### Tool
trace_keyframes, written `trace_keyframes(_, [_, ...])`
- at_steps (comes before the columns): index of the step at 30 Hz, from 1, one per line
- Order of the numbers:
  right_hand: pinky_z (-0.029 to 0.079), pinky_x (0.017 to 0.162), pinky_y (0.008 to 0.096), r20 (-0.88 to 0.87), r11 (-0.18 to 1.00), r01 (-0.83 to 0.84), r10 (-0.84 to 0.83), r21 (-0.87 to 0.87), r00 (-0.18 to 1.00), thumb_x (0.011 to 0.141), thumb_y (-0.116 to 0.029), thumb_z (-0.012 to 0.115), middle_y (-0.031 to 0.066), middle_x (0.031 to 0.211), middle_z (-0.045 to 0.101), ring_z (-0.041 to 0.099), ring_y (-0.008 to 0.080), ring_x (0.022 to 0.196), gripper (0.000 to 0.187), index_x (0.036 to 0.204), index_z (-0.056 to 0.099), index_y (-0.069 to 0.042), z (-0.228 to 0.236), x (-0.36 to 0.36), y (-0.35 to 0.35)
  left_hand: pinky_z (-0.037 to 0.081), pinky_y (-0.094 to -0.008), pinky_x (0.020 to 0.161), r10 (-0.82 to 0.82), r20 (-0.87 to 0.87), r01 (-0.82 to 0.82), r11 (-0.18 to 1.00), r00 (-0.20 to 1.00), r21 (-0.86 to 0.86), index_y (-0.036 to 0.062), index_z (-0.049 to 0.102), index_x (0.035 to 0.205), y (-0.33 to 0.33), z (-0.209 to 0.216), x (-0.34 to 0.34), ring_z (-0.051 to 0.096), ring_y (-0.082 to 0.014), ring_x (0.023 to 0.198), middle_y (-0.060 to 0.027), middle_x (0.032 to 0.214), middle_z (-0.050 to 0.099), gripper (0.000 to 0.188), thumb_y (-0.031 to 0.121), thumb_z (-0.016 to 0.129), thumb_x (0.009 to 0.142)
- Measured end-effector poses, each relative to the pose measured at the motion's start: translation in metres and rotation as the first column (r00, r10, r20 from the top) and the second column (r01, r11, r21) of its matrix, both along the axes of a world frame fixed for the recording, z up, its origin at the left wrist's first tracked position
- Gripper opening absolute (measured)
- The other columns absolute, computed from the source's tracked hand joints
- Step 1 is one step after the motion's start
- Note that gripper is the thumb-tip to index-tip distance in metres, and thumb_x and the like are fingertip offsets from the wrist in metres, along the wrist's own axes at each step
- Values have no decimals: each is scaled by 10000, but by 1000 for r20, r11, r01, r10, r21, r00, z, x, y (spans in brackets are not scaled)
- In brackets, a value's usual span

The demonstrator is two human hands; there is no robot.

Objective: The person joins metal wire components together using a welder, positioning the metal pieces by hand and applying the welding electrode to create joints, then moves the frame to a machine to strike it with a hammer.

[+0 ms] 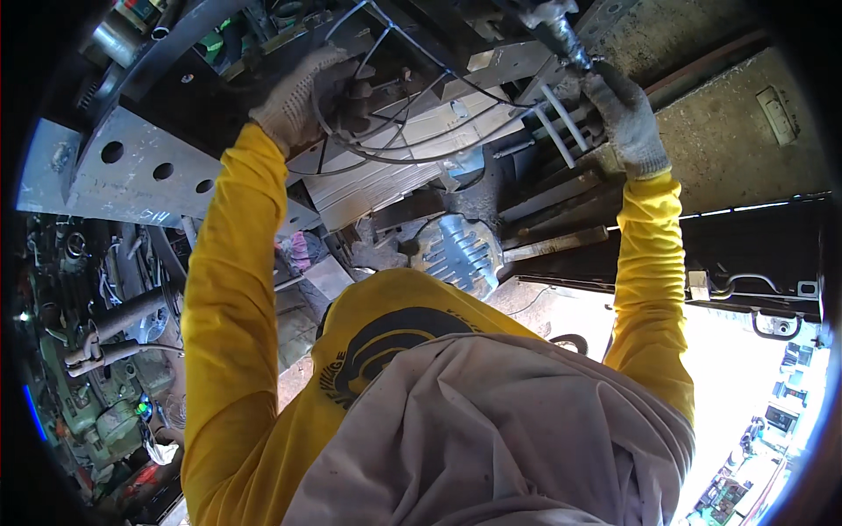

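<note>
My left hand, in a knitted work glove, is closed at the left rim of a round black wire frame with thin curved ribs. Some of its fingers are hidden in dark shadow among metal parts. My right hand, also gloved, grips a hammer with a worn metal head, raised at the upper right. Beneath the frame lies a flat piece of brown cardboard. Two pale metal rods stick out between the frame and my right hand.
A steel beam with round holes runs along the left. Below the frame stands a round metal stool seat with slots, beside a wooden handle. A worn tan metal panel fills the right. Greenish machinery stands lower left.
</note>
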State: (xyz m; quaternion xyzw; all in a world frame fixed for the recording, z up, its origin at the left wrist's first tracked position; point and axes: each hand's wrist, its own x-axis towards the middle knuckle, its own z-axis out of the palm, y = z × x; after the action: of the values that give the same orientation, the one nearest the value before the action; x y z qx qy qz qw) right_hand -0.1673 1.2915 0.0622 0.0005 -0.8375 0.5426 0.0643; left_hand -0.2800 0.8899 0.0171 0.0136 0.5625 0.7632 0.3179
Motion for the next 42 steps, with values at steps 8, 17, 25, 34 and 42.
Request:
trace_keyframes(8, [539, 736, 320, -172, 857, -128, 243, 499, 955, 1005, -283, 598, 120, 940, 688, 647, 190, 786, 313, 1225, 638, -63, -64, -55, 15, 567, -376, 679, -161, -5, 159, 977, 987, -142, 79, 579, 1254, -3, 5, -23, 615, -204, 676, -66, 914, 637, 597, 567, 568, 912])
trace_keyframes(17, [502, 600, 273, -321, 723, -110, 430, 682, 844, 983, -252, 641, 81, 801, 673, 591, 98, 654, 309, 1250, 664, -99, -64, -82, 3, 545, -432, 639, -162, 69, 171, 974, 984, -147, 82, 588, 1234, 4, 14, -25, 623, -228, 678, -71, 898, 631, 570, 552, 585, 912])
trace_keyframes(25, [553, 657, 301, -179, 624, -128, 406, 771, 896, 968, -297, 656, 88, 896, 724, 685, 177, 718, 358, 1295, 643, -151, -46, -86, -12, 564, -465, 654, -113, 22, 115, 987, 993, -113, 108, 568, 1267, -14, -4, -37, 641, -262, 694, -95, 958, 637, 518, 504, 586, 934])
trace_keyframes(34, [564, 673, 323, -89, 552, -112, 323, 826, 942, 948, -300, 670, 99, 913, 722, 685, 213, 740, 383, 1326, 627, -257, -34, -84, -20, 573, -490, 670, -180, 71, 186, 979, 981, -82, 115, 572, 1281, -9, 6, -35, 645, -278, 690, -109, 986, 644, 503, 493, 565, 949])
trace_keyframes(42, [520, 581, 295, -381, 802, -78, 364, 592, 850, 956, -324, 677, 70, 796, 693, 636, 157, 636, 412, 1315, 623, -127, -62, -82, -6, 563, -474, 651, -162, 65, 170, 975, 985, -144, 81, 587, 1274, -9, -2, -34, 637, -251, 678, -98, 951, 653, 552, 522, 554, 943])
